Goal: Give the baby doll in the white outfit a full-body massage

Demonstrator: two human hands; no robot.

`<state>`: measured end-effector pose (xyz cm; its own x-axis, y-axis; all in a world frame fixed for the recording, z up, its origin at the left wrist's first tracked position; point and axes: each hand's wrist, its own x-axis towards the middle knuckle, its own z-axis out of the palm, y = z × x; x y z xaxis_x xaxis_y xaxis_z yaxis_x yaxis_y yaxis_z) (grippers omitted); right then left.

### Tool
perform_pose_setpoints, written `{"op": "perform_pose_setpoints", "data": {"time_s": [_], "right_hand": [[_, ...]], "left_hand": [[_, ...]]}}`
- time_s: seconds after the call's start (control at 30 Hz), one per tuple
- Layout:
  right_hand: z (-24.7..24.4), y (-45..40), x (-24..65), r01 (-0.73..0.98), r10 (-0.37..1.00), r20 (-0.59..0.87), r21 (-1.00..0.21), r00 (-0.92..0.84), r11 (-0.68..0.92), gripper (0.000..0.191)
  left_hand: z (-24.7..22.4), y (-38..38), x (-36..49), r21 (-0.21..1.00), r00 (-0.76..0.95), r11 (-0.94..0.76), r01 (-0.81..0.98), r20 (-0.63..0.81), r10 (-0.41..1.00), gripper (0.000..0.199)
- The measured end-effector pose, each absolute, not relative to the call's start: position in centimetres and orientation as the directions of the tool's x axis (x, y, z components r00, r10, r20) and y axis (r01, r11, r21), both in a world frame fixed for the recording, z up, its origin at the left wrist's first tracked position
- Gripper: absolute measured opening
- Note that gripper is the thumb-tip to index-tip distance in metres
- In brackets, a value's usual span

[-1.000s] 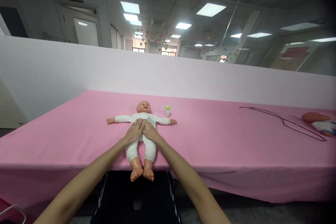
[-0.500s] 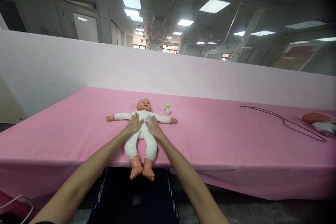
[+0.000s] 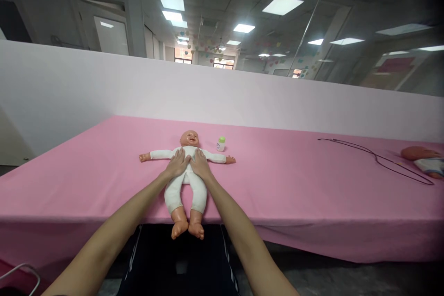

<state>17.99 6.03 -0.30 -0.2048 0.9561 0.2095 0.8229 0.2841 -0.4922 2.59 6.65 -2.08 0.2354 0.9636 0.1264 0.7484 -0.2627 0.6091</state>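
A baby doll [image 3: 190, 180] in a white cloth body lies on its back, head away from me, arms spread, feet past the table's front edge. Flat on the left side of its torso rests my left hand [image 3: 178, 163], fingers stretched toward the chest. My right hand [image 3: 200, 163] lies the same way on the right side, thumb close to the other thumb. Both hands are open and grip nothing. Beside the doll's head, to the right, stands a small bottle [image 3: 221, 144] with a green cap.
Pink cloth covers the table [image 3: 294, 180]. Toward the right lies a thin black cord [image 3: 374, 155] in a loop, with a second doll [image 3: 418, 155] at the far right edge. A white low wall [image 3: 243, 97] with glass above it runs behind.
My right hand has shifted slightly inward and up on the doll's torso, its fingers now closer together. My left hand stays nearly in place.
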Motion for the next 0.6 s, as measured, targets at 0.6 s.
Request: {"op": "perform_pose_setpoints", "data": {"time_s": [0.6], "right_hand": [[-1.1, 4.9, 16.6, 0.797, 0.908, 0.219, -0.436, -0.356, 0.418, 0.066]], "left_hand": [[-2.8, 5.8, 2.4, 0.637, 0.255, -0.283, 0.717, 0.139, 0.957, 0.077]]}}
